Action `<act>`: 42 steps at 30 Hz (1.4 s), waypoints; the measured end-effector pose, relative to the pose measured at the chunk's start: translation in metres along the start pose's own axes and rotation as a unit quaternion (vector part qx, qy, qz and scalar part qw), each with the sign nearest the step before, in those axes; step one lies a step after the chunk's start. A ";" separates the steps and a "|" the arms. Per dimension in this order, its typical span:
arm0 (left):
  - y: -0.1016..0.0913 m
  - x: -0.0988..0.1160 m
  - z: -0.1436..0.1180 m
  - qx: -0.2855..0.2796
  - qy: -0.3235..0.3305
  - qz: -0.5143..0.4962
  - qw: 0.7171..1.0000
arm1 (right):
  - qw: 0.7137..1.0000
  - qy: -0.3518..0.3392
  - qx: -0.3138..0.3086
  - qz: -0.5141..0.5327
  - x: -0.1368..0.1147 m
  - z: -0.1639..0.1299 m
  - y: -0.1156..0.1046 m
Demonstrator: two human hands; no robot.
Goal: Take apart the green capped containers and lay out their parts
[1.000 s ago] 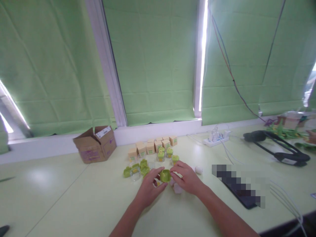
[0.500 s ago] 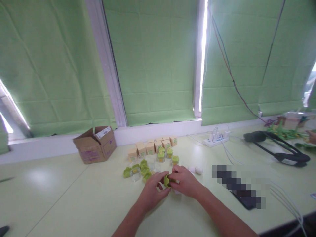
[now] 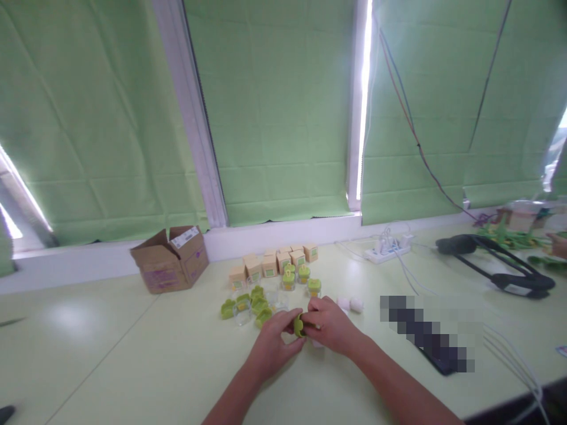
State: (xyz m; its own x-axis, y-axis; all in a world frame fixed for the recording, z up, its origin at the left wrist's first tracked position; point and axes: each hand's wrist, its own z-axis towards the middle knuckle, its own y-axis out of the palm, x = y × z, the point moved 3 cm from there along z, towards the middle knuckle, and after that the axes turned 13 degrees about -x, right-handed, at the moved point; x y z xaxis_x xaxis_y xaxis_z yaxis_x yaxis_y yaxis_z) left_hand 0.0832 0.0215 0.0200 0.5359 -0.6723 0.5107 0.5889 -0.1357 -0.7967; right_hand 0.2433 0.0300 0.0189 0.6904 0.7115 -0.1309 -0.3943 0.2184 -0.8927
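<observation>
A small green lid [image 3: 298, 325] with a scalloped edge is tipped on its side between my two hands. My left hand [image 3: 275, 340] grips it from the left, thumb below and fingers above. From the other side, my right hand [image 3: 333, 324] has its bent fingers at the lid's hollow; anything small pinched in them is hidden. Under the right hand a pale pinkish piece [image 3: 318, 344] shows in part. Several loose green lids [image 3: 258, 304] and clear cups [image 3: 243, 317] lie beyond my left hand. Behind them stand clear jars with green tops [image 3: 314, 287].
Small tan boxes [image 3: 270, 265] stand in a cluster farther back. Two pale rolls [image 3: 349, 304] lie right of my hands. An open cardboard box [image 3: 170, 260] is at the left, a power strip [image 3: 388, 252] and a black headset-like frame [image 3: 496, 265] at the right.
Both hands stay at the same spot around the green lid, with only slight finger movement. The whole view has shifted very slightly.
</observation>
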 end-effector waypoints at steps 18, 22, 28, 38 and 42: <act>-0.003 0.005 0.000 0.007 0.026 0.026 0.999 | 0.998 -0.027 -0.038 -0.047 -0.002 0.000 0.001; -0.002 0.005 0.001 0.001 0.026 0.018 0.999 | 0.998 -0.036 -0.026 -0.051 -0.002 0.001 0.001; -0.003 0.004 0.000 0.010 0.019 0.024 0.999 | 0.998 -0.040 -0.008 -0.041 -0.002 0.000 -0.002; -0.002 0.002 0.000 -0.007 0.025 0.026 0.999 | 0.996 -0.056 -0.002 -0.065 -0.005 0.000 -0.005; -0.002 0.001 0.001 -0.008 0.031 0.003 0.999 | 0.997 -0.055 0.007 -0.059 -0.004 0.000 -0.002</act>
State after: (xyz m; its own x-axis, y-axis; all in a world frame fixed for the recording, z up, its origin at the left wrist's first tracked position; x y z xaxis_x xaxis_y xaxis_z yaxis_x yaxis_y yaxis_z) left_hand 0.0831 0.0217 0.0227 0.4997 -0.7174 0.4854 0.5760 -0.1434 -0.8048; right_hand 0.2414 0.0263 0.0211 0.6622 0.7490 0.0232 -0.3229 0.3131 -0.8931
